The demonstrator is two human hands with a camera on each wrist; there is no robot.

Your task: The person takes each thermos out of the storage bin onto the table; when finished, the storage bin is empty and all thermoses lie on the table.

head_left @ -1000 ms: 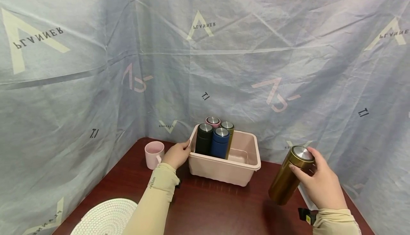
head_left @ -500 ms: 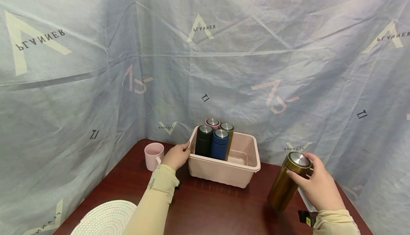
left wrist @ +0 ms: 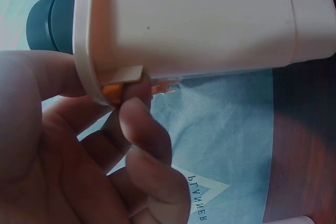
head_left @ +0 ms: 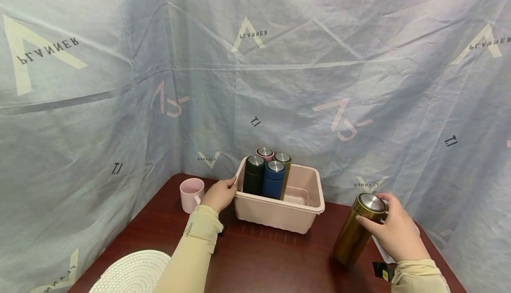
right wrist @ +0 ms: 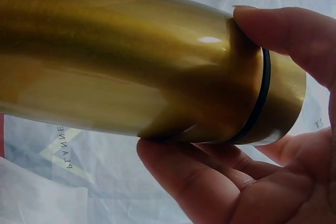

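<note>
My right hand grips a gold thermos bottle near its silver-topped lid, thumb on one side and fingers on the other. The bottle leans slightly, its base close over the tabletop at the right. In the right wrist view, the thermos's shiny body and dark ring fill the space between thumb and fingers. My left hand pinches the left rim of a pale pink plastic bin. Inside the bin's left half stand a black thermos, a blue thermos, a pink one and another gold one.
A pink mug stands left of the bin, its handle toward my left hand. At the front left lies a round white woven mat. Grey-blue printed sheeting hangs behind and beside the dark red table.
My right hand has lowered the gold thermos toward the table, and it stands a little more upright. The left hand stays at the bin's rim.
</note>
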